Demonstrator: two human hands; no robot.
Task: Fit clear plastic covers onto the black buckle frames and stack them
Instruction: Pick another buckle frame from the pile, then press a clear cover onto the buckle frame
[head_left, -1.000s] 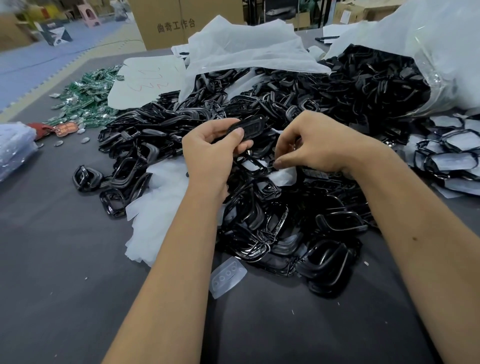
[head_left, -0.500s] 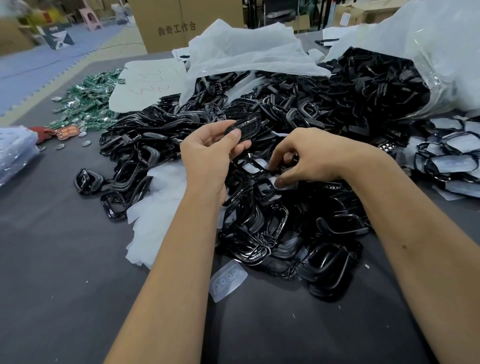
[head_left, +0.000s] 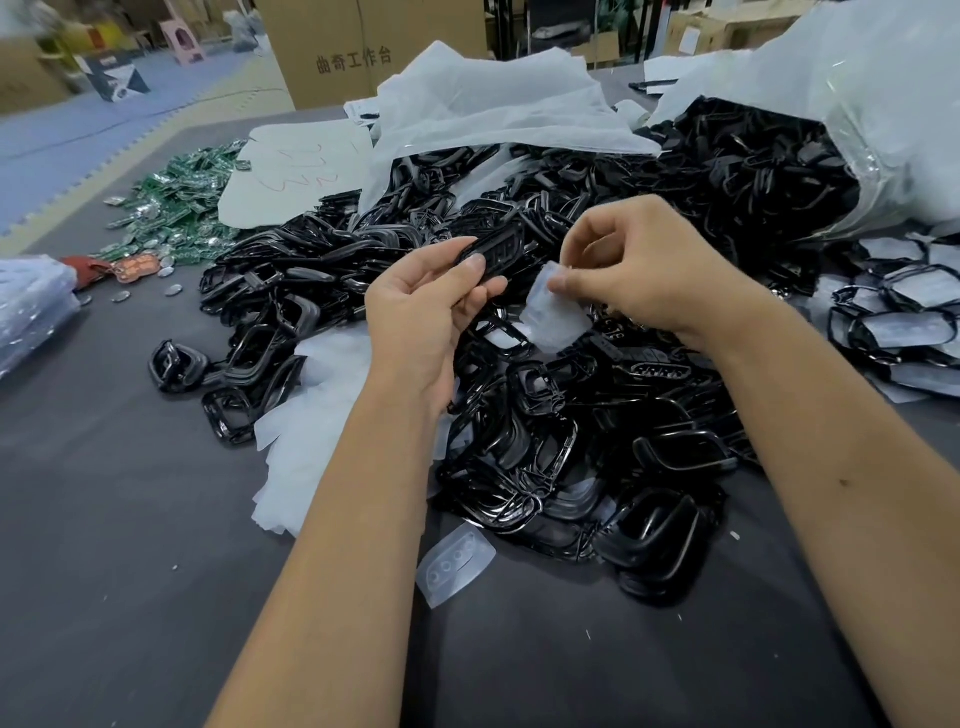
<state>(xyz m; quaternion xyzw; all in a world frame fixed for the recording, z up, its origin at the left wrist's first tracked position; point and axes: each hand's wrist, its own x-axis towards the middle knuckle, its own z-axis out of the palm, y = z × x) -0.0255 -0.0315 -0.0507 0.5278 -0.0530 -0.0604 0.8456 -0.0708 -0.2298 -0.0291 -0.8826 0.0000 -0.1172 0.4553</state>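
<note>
My left hand grips a black buckle frame between thumb and fingers, held above the big heap of black frames. Just to its right, my right hand pinches a clear plastic cover that hangs down from the fingertips, a short gap from the frame. Another clear cover lies flat on the grey table near the heap's front edge. Frames with covers fitted lie grouped at the far right.
A clear bag spills more black frames at the back right. White sheets drape the heap's rear and white sheets lie at its left. Green parts lie at the back left, a plastic bundle at the left edge, a cardboard box behind.
My right hand has come up out of the heap with a clear cover pinched in its fingers. My left hand has kept hold of the black frame, almost still.
</note>
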